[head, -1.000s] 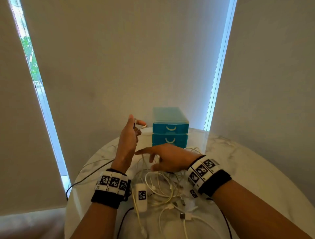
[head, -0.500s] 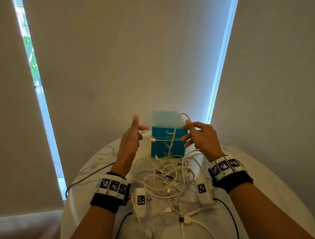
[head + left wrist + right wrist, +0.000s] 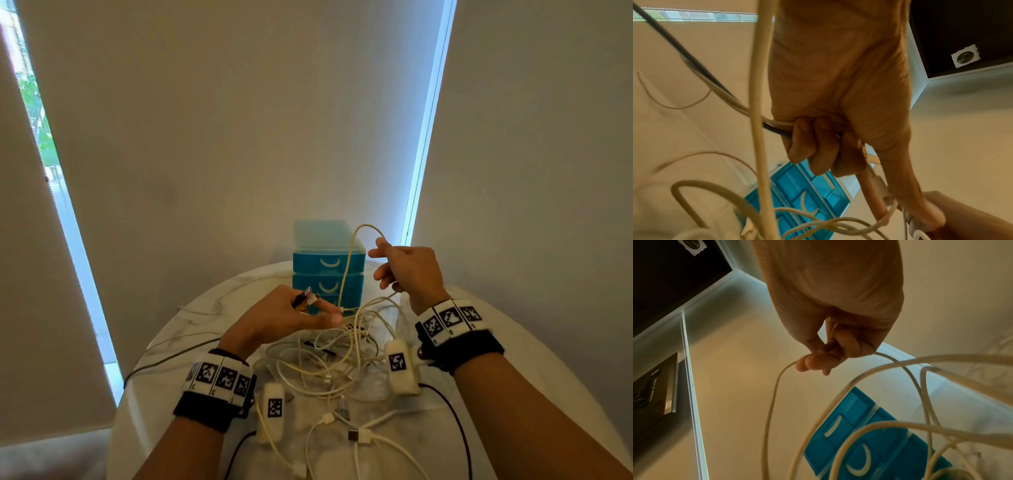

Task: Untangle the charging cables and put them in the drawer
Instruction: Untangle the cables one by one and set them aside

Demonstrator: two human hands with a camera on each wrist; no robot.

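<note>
A tangle of white charging cables (image 3: 329, 356) lies on the round marble table (image 3: 513, 359). Behind it stands a blue drawer unit (image 3: 327, 263) with its drawers closed. My left hand (image 3: 301, 311) hovers low over the tangle. In the left wrist view its curled fingers (image 3: 818, 146) grip a black and a white cable (image 3: 777, 126) with plug ends. My right hand (image 3: 404, 267) is raised to the right of the drawers and pinches a white cable loop (image 3: 352, 246) that arches up from the pile. The right wrist view shows the fingers (image 3: 828, 353) closed on that cable (image 3: 772, 402).
A thin dark cable (image 3: 171, 359) runs off the table's left edge. Loose USB plugs (image 3: 356, 435) lie at the front. A wall stands close behind the drawer unit (image 3: 869, 443), with bright window strips on both sides.
My right hand rose from the pile with a white cable loop and holds it up. My left hand dropped and moved right toward the tangle, still holding its cable ends.
</note>
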